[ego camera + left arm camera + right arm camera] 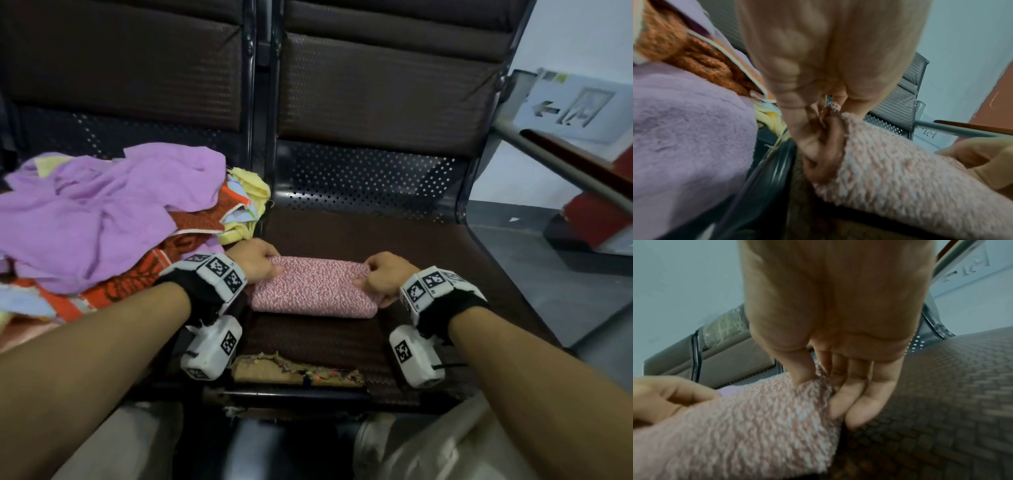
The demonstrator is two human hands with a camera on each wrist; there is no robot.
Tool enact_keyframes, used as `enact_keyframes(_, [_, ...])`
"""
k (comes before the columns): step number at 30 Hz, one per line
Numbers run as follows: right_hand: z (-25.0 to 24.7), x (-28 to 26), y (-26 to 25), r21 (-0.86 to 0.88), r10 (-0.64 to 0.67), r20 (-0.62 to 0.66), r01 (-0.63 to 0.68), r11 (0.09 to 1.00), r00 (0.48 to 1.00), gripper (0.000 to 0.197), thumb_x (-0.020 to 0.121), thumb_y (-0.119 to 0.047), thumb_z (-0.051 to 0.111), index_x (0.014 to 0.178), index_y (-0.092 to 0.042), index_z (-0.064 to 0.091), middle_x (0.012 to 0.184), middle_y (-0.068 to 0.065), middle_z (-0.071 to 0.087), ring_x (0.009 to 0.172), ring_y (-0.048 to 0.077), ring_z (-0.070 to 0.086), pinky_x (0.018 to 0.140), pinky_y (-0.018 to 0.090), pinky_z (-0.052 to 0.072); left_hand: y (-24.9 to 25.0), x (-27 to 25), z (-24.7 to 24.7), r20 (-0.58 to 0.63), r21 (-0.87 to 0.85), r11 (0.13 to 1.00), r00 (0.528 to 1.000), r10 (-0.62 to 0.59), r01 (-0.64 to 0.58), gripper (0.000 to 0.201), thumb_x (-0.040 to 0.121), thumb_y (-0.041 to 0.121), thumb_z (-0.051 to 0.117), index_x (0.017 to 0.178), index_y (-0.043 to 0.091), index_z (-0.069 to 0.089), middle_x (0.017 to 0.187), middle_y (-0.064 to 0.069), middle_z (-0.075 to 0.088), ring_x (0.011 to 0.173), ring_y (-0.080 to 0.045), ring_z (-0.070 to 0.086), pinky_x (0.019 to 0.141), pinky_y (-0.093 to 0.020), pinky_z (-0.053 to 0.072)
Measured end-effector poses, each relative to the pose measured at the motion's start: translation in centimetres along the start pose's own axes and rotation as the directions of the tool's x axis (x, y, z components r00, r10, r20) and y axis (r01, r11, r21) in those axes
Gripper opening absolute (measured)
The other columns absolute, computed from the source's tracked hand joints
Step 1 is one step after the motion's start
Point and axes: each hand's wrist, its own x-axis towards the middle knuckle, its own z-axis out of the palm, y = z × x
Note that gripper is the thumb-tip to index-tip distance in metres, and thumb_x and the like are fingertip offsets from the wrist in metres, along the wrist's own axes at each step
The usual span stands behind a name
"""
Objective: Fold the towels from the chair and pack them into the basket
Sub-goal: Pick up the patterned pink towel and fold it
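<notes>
Dark woven chair seat at frame centre carries the folded pink towel, its two ends pinched by the left hand and right hand, probably to square the fold, while only the head view shows the unfolded pile at left.

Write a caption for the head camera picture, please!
Left hand and right hand grip the ends of a folded pink towel on the chair seat.
</notes>
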Motion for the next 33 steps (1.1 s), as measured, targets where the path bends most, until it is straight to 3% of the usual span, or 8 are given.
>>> enact_keyframes(4, [-0.4, 0.9, -0.3, -0.217, 0.047, -0.03, -0.052, 0.975, 0.998, 0.035, 0.082, -0.042, 0.07, 0.092, -0.011, 0.06, 0.087, 0.007, 0.069, 0.077, 0.022, 0.069, 0.072, 0.038, 0.06, 0.2, 0.4, 0.6, -0.034, 0.096, 0.995, 0.999, 0.009, -0.006, 0.038, 0.086, 0.03, 0.064, 0.12, 0.014, 0.057, 0.117, -0.007, 0.061, 0.105, -0.02, 0.057, 0.085, -0.025, 0.041])
enact_keyframes(7, [-1.4, 0.9, 0.1, -0.187, 0.079, 0.123, -0.055, 0.981, 0.989, 0.04, 0.081, -0.052, 0.067, 0.08, -0.012, 0.064, 0.091, 0.005, 0.069, 0.076, 0.019, 0.062, 0.072, 0.033, 0.053, 0.3, 0.7, 0.4, 0.011, 0.141, 0.99, 1.0, 0.004, -0.005, 0.047, 0.088, 0.034, 0.062, 0.127, 0.011, 0.053, 0.125, -0.008, 0.059, 0.115, -0.022, 0.055, 0.093, -0.027, 0.042])
enact_keyframes(12, [-0.7, 0.0, -0.5, -0.049, 0.082, 0.164, -0.075, 0.996, 0.983, 0.026, 0.087, -0.034, 0.065, 0.087, -0.009, 0.059, 0.09, 0.007, 0.062, 0.078, 0.019, 0.059, 0.066, 0.028, 0.049, 0.5, -0.7, 0.1, 0.115, 0.214, 0.976, 0.993, 0.019, -0.044, 0.038, 0.088, 0.033, 0.06, 0.12, 0.012, 0.06, 0.112, -0.006, 0.063, 0.104, -0.02, 0.058, 0.084, -0.025, 0.043])
enact_keyframes(17, [-1.6, -3.5, -2.9, 0.192, -0.199, -0.036, 0.202, 0.96, 0.979, 0.018, 0.083, -0.021, 0.071, 0.087, -0.018, 0.053, 0.08, 0.001, 0.06, 0.053, 0.008, 0.063, 0.043, 0.017, 0.045, 2.2, -3.1, -2.4, 0.042, 0.234, 0.937, 0.965, 0.258, -0.261, 0.061, 0.082, 0.019, 0.067, 0.138, 0.017, 0.045, 0.138, -0.009, 0.044, 0.125, -0.024, 0.044, 0.105, -0.034, 0.038])
enact_keyframes(20, [-3.4, -7.2, -5.4, 0.093, -0.465, -0.134, 0.478, 0.873, 0.875, 0.031, 0.078, -0.014, 0.075, 0.096, -0.02, 0.051, 0.091, 0.006, 0.064, 0.081, 0.02, 0.065, 0.071, 0.037, 0.056, 5.3, -5.3, -5.3, 0.053, -0.102, 0.896, 0.897, 0.439, -0.433, 0.108, 0.07, 0.026, 0.081, 0.151, 0.025, 0.009, 0.155, -0.003, 0.022, 0.14, -0.018, 0.025, 0.116, -0.037, 0.024])
enact_keyframes(23, [-6.0, -12.0, -7.1, 0.044, -0.62, -0.206, 0.64, 0.767, 0.757, 0.035, 0.074, 0.0, 0.072, 0.093, -0.021, 0.05, 0.09, 0.007, 0.062, 0.085, 0.021, 0.06, 0.082, 0.047, 0.05, 8.8, -7.7, -7.6, 0.011, -0.253, 0.844, 0.871, 0.491, -0.472, 0.123, 0.058, 0.035, 0.085, 0.15, 0.026, 0.004, 0.149, 0.002, 0.033, 0.135, -0.013, 0.034, 0.112, -0.036, 0.031])
enact_keyframes(28, [-10.5, -19.5, -6.0, -0.044, -0.637, -0.41, 0.683, 0.729, 0.653, 0.037, 0.069, -0.005, 0.073, 0.094, -0.025, 0.055, 0.088, 0.004, 0.066, 0.088, 0.023, 0.064, 0.083, 0.048, 0.051, 13.3, -11.5, -9.4, -0.062, -0.264, 0.81, 0.847, 0.528, -0.524, 0.066, 0.057, 0.035, 0.088, 0.115, 0.026, 0.057, 0.105, 0.009, 0.067, 0.098, -0.009, 0.065, 0.088, -0.033, 0.051])
enact_keyframes(33, [-13.1, -24.9, -1.2, -0.029, -0.584, -0.531, 0.676, 0.737, 0.614, 0.038, 0.069, 0.002, 0.075, 0.094, -0.023, 0.062, 0.092, -0.001, 0.07, 0.091, 0.014, 0.067, 0.086, 0.041, 0.054, 18.3, -15.3, -8.4, 0.056, -0.27, 0.782, 0.801, 0.595, -0.562, 0.048, 0.066, 0.024, 0.084, 0.106, 0.032, 0.058, 0.096, 0.015, 0.069, 0.089, 0.001, 0.065, 0.069, -0.013, 0.051])
